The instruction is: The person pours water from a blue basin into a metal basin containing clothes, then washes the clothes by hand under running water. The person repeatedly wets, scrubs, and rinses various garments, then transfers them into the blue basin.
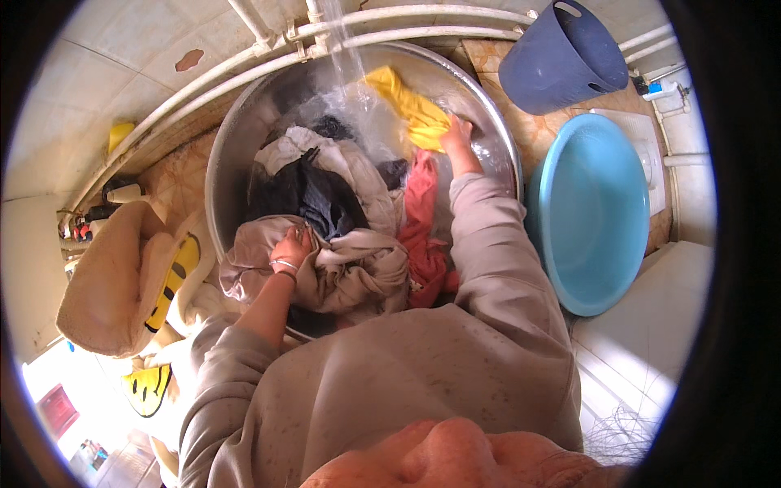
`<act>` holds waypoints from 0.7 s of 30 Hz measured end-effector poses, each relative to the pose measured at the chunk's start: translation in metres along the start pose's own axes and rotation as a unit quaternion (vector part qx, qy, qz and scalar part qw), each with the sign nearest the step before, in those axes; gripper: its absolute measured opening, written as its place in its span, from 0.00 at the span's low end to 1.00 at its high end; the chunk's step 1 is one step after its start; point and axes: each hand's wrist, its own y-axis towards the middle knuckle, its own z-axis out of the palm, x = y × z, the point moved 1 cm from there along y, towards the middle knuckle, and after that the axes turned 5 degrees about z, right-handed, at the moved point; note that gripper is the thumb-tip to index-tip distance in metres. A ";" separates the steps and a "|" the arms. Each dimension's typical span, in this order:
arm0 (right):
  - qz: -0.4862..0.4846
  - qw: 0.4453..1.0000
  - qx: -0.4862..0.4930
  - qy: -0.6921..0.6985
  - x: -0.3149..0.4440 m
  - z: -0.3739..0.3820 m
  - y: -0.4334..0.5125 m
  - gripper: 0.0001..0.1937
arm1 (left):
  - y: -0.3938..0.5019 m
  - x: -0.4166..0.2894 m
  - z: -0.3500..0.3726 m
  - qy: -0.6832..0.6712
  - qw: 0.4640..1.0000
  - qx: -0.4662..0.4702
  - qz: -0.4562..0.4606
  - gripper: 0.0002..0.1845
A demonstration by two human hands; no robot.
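Observation:
A large round metal tub (242, 116) holds wet clothes, and water (341, 58) pours into it from above. My right hand (459, 135) grips one end of a yellow cloth (410, 110), which stretches up and left near the falling water. Below that hand a red cloth (421, 207) hangs down over the pile. My left hand (293, 249) rests on a beige garment (360, 259) at the tub's near side, its fingertips in the folds; whether they grip it is unclear. Between the hands lie a dark garment (305, 189) and a whitish cloth (366, 177).
Right of the tub stand an upright-handled dark blue plastic basket (531, 73) and a light blue oval basin (595, 219). White pipes (415, 38) run along the wall behind. A tan fleece item (110, 280) with yellow smiley patches is at the left.

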 end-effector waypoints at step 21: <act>-0.221 0.951 -0.079 0.203 0.108 -0.040 -0.165 0.11 | 0.016 -0.038 -0.065 -0.202 0.961 -0.168 0.083 0.23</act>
